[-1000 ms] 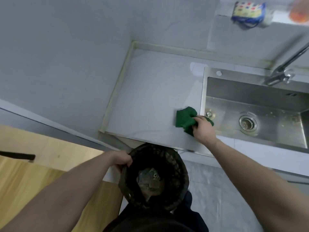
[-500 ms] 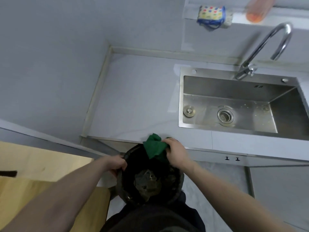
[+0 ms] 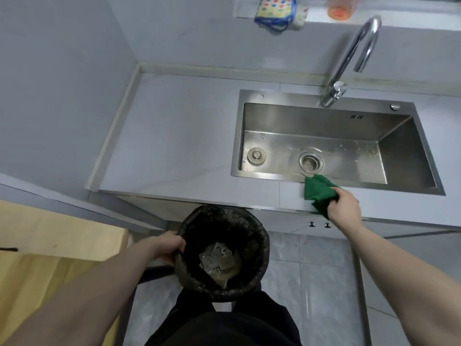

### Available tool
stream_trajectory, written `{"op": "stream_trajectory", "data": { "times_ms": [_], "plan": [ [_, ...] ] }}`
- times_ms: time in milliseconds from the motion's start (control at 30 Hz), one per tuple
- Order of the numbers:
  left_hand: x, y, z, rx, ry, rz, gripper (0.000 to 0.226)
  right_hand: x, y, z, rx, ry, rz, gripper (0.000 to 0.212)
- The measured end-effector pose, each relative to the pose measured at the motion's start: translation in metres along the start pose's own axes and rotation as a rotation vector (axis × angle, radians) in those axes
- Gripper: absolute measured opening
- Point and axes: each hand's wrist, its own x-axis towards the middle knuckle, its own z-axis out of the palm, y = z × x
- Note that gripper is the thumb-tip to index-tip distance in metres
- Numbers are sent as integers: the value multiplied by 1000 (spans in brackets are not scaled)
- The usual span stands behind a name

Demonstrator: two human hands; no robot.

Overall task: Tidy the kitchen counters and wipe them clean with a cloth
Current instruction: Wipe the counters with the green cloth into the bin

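Note:
A green cloth (image 3: 319, 193) is bunched in my right hand (image 3: 345, 208), pressed on the narrow strip of grey counter (image 3: 174, 136) in front of the steel sink (image 3: 324, 116). My left hand (image 3: 167, 247) grips the left rim of a black-lined trash bin (image 3: 254, 236), held below the counter's front edge. Crumpled grey scraps lie in the bottom of the bin.
The sink holds a loose plug (image 3: 256, 155) at left, a drain strainer (image 3: 311, 163) and scattered crumbs at right. A curved chrome faucet (image 3: 349, 61) rises behind it. A spotted sponge (image 3: 277, 12) and an orange cup (image 3: 340, 7) sit on the back ledge. A wooden surface (image 3: 50, 238) lies at left.
My right hand has carried the green cloth from over the bin's rim rightwards to the counter strip in front of the sink. The left hand still holds the bin.

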Motion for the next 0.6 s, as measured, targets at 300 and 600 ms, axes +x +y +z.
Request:
{"op": "stream_trajectory", "data": {
  "times_ms": [300, 600],
  "plan": [
    [-11, 9, 67, -113, 63, 17, 28, -12, -41, 44, -122, -225, -82, 52],
    [-17, 42, 105, -58, 17, 44, 21, -71, -104, 53, 172, -517, -412, 33]
  ]
}}
